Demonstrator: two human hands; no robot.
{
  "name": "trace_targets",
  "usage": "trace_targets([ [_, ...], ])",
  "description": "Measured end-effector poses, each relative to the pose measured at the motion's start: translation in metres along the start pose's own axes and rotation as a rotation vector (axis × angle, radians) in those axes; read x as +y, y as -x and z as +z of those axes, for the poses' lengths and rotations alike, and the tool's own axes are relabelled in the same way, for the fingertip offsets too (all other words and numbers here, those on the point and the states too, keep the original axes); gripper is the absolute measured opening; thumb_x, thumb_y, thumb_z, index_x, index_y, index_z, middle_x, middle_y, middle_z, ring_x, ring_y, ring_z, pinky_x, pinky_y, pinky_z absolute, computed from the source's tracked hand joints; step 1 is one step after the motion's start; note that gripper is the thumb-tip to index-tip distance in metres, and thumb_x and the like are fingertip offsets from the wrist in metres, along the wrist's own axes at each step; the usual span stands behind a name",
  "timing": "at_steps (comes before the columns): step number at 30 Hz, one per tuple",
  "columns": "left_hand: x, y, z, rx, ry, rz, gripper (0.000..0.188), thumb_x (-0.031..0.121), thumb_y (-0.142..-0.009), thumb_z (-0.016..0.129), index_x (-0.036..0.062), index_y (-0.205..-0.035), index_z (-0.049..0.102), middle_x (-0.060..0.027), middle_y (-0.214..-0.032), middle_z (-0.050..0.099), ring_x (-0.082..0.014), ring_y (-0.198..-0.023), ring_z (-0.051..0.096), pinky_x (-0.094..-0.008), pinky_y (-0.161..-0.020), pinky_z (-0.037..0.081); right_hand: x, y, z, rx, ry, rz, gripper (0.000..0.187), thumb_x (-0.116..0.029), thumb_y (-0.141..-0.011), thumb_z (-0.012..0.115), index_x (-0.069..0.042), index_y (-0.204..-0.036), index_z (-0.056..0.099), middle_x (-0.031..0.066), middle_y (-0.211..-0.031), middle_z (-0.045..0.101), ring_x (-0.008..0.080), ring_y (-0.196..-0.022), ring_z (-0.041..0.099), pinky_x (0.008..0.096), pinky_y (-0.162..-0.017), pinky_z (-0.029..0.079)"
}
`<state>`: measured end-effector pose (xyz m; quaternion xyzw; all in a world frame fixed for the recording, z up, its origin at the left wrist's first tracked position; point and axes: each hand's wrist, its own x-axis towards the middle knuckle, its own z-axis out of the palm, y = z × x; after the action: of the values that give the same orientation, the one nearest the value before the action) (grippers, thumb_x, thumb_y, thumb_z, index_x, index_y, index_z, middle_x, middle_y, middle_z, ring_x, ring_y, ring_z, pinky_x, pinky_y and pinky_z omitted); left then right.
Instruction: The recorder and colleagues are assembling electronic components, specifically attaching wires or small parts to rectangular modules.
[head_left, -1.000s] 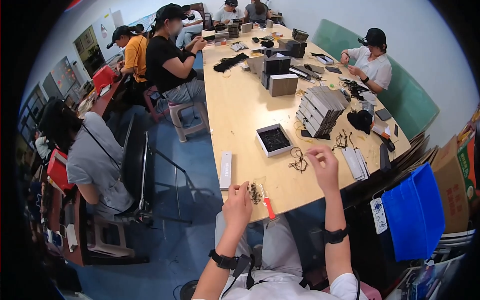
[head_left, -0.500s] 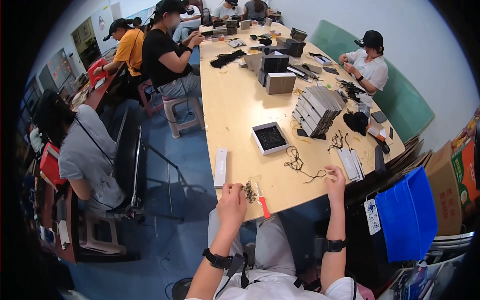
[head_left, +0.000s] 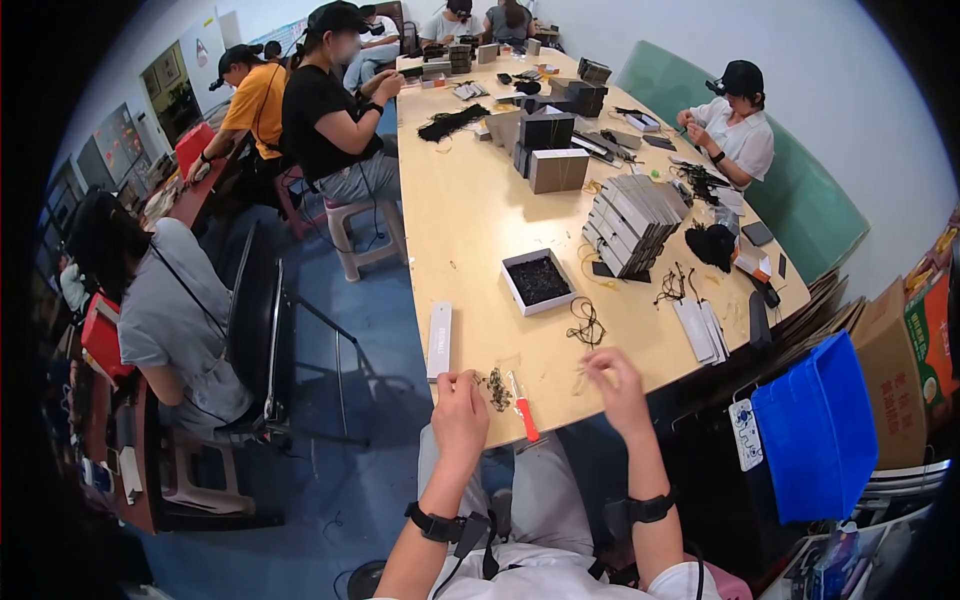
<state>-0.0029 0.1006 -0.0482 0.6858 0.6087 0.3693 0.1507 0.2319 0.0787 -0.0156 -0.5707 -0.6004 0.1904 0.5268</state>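
At the table's near edge my left hand (head_left: 461, 412) is closed, fingertips pinched together; what they hold, if anything, is hidden. Right beside it lies a small pile of dark bits (head_left: 499, 392). A red-handled tool with a thin pale blade (head_left: 526, 410) rests next to the pile, its handle at the edge. Over the table to the right, my right hand (head_left: 622, 392) is raised with fingers curled in, slightly blurred; anything between them is too small to name. Beyond it lies a loose tangle of black cord (head_left: 586, 328).
A long grey-white box (head_left: 439, 340) lies left of the pile. Farther in stand an open box of black bits (head_left: 538, 282) and a stack of grey cards (head_left: 630, 228). White tags (head_left: 702, 330) lie right. A blue bin (head_left: 815, 430) stands beside the table. People sit around.
My right hand has moved left, from beside the white tags toward the red-handled tool. The cord's long loose end no longer shows stretched out to the right. My left hand has hardly moved.
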Motion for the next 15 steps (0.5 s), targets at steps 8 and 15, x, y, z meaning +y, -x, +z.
trace_targets([
  [8,-0.003,0.000,0.004,0.032,-0.003,0.017,0.018,0.007,-0.084,0.058,0.0032,-0.100,0.054,-0.0143,-0.099,0.051,-0.0359,-0.075,0.061,-0.0439,-0.062,0.051,0.027,0.017,0.030,-0.184,-0.067,0.081,0.009,-0.004,-0.083,0.065,-0.001,-0.089,0.059,0.0090,-0.089,0.059,0.0189,-0.080,0.058,0.0284,-0.067,0.047],
  [15,0.003,0.001,-0.001,-0.037,-0.005,-0.011,0.014,0.008,-0.081,0.063,0.0060,-0.094,0.058,-0.0121,-0.097,0.053,-0.0333,-0.080,0.061,-0.0413,-0.067,0.050,0.029,0.017,0.031,-0.160,-0.066,0.065,0.009,-0.006,-0.083,0.065,-0.001,-0.088,0.059,0.0081,-0.087,0.058,0.0184,-0.075,0.058,0.0285,-0.066,0.047],
])
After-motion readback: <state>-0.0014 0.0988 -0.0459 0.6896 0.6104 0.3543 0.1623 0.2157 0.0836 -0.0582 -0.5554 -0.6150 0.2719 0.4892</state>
